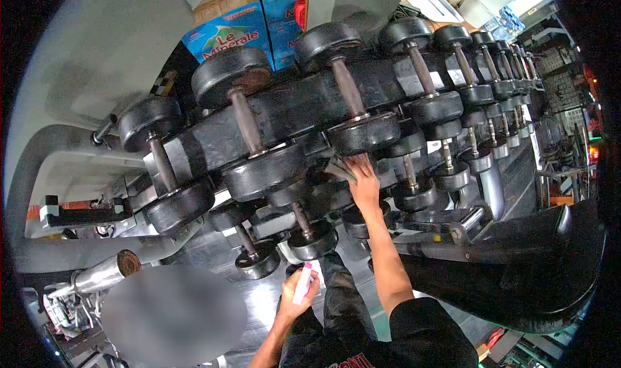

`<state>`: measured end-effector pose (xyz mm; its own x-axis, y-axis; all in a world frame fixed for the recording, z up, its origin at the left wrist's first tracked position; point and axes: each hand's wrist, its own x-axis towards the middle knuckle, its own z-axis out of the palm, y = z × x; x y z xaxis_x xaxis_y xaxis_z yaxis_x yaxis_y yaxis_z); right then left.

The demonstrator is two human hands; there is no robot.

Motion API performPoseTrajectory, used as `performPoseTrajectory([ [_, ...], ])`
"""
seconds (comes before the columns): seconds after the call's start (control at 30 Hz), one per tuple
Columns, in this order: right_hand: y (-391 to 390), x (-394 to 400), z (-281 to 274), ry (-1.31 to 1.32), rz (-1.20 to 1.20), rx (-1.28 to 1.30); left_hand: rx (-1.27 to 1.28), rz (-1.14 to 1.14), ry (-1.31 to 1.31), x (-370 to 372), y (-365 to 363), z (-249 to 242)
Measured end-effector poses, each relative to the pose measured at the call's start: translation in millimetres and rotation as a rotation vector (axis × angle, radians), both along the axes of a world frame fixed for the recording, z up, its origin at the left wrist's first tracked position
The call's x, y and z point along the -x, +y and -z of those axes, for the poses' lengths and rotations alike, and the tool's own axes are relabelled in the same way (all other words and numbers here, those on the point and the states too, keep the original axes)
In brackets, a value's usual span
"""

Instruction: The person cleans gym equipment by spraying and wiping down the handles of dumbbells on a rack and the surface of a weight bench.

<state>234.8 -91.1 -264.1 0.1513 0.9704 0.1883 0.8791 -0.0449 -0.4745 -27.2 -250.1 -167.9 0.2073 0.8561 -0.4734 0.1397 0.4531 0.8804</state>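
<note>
My right hand (pixel 364 179) reaches forward, closed on a greyish-green cloth (pixel 339 169) at the lower tier of the dumbbell rack (pixel 288 106). Just above those fingers is the near head of a black dumbbell (pixel 364 134) on the upper tier. Down by my legs, my left hand (pixel 292 297) is wrapped round a small white bottle (pixel 302 287) with a pink top. A lower-tier dumbbell (pixel 312 240) lies right above that bottle in view.
More dumbbells (pixel 267 173) line both tiers, running off to the right. Blue cartons (pixel 226 35) are stacked behind the rack. A padded black bench (pixel 498 264) stands at the right, and a chrome bar end (pixel 107 274) juts out at the left. A grey blur covers the lower left.
</note>
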Motion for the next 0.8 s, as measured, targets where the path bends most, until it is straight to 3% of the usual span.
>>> performPoseTrajectory([
  [0.17, -38.0, -6.3, 36.9, 0.145, 0.339, -0.084, -0.044, 0.099, 0.063, -0.1, 4.1, -1.7],
  [0.23, -39.5, -17.3, 60.8, 0.387, 0.722, 0.165, -0.041, 0.116, 0.052, 0.5, 1.8, 5.0],
  [0.3, -43.6, -44.8, 136.4, 0.307, 0.743, 0.070, -0.036, 0.132, 0.045, 0.3, -1.4, 7.9],
  [0.37, -39.4, -66.4, 177.7, 1.352, 1.135, 0.070, -0.025, 0.118, 0.025, -1.1, -3.3, 8.4],
  [0.4, -34.9, -69.7, 163.2, 1.615, 1.201, 0.084, -0.024, 0.124, 0.031, -1.9, -3.4, 7.1],
  [0.43, -35.2, -75.4, 176.8, 1.945, 0.971, -0.064, 0.009, 0.102, 0.005, -2.1, -3.6, 4.3],
  [0.5, -28.8, -80.1, 176.5, 2.184, 0.901, -0.084, 0.050, 0.084, -0.013, 1.7, -7.3, 6.2],
  [0.57, -15.0, -71.6, 150.3, 2.177, 0.945, -0.121, 0.039, 0.112, 0.017, 7.0, -11.1, 16.1],
  [0.63, -2.9, -64.6, 121.1, 2.117, 0.922, 0.030, 0.020, 0.130, 0.052, 6.9, -8.0, 15.2],
  [0.67, -4.2, -85.0, 183.5, 2.198, 0.793, 0.020, 0.001, 0.147, 0.084, 7.2, -7.1, 13.8],
  [0.8, -5.1, -76.1, 150.1, 1.990, 0.829, -0.036, -0.007, 0.148, 0.076, 6.7, -2.9, 7.2],
])
